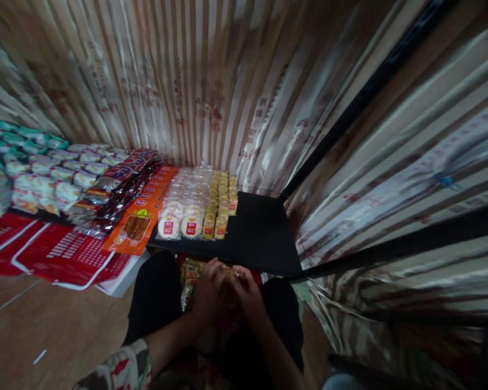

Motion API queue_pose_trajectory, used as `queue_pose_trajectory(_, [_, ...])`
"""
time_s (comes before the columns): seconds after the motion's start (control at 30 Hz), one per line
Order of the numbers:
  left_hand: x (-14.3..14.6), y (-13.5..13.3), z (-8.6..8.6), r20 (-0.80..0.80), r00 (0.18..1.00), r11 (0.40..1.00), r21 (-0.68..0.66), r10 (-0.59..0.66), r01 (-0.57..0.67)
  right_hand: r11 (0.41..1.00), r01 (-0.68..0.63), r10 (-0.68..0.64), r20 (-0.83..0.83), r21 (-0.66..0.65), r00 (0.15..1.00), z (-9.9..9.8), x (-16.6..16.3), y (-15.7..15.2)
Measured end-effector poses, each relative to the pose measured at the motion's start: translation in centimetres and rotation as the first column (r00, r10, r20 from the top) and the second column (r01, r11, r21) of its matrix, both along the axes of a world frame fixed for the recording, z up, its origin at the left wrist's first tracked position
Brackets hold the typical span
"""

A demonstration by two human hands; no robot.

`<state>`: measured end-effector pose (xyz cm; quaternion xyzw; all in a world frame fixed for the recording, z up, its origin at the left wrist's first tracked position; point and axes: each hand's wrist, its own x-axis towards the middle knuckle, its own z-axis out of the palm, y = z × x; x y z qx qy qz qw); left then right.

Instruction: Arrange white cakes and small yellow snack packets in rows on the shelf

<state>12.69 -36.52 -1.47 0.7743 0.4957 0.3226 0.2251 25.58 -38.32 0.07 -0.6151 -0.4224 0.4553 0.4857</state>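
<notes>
Low between the knees, my left hand (210,288) and my right hand (249,291) are close together, fingers curled round a yellowish clear-wrapped snack packet (229,272). Its exact shape is partly covered by the fingers and dim. Beside my left hand lie more shiny yellow packets (190,268), with something red showing beneath the hands. Just ahead, on a black shelf (264,233), stand rows of small yellow wrapped snacks (209,226) and round white wrapped crackers (192,221).
Left of the crackers are an orange snack bag (137,227), dark red packets (117,187), white packets (40,187) and green bags (20,138). Red printed bags (61,252) hang at the front. Striped plastic sheeting (179,81) and black poles (350,114) enclose the back and right.
</notes>
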Motion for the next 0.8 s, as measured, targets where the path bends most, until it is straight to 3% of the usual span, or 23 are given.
queue_pose_trajectory(0.13, [0.0, -0.8, 2.2, 0.055, 0.997, 0.991, 0.12, -0.061, 0.054, 1.0, -0.02, 0.018, -0.164, -0.009, 0.986, 1.6, 0.3, -0.2])
queue_pose_trajectory(0.27, [-0.3, -1.5, 3.6, 0.099, 0.99, 0.985, 0.154, -0.099, 0.083, 0.999, 0.022, -0.016, -0.197, 0.028, 0.98, 3.2, 1.1, 0.0])
queue_pose_trajectory(0.47, [-0.8, -0.8, 5.2, 0.186, 0.983, 0.998, 0.057, 0.012, -0.023, 0.996, -0.045, 0.059, -0.187, 0.075, 0.981, 6.4, 2.7, 0.5])
queue_pose_trajectory(0.63, [-0.9, -0.3, 6.2, 0.234, 0.97, 0.998, -0.004, -0.067, 0.069, 0.994, -0.086, 0.095, -0.13, 0.074, 0.987, 8.4, 3.2, 1.3])
queue_pose_trajectory(0.8, [-0.4, -0.1, 5.7, 0.281, 0.957, 0.993, -0.07, -0.072, 0.095, 0.996, -0.088, 0.091, -0.087, 0.034, 0.992, 9.2, 3.2, 2.0])
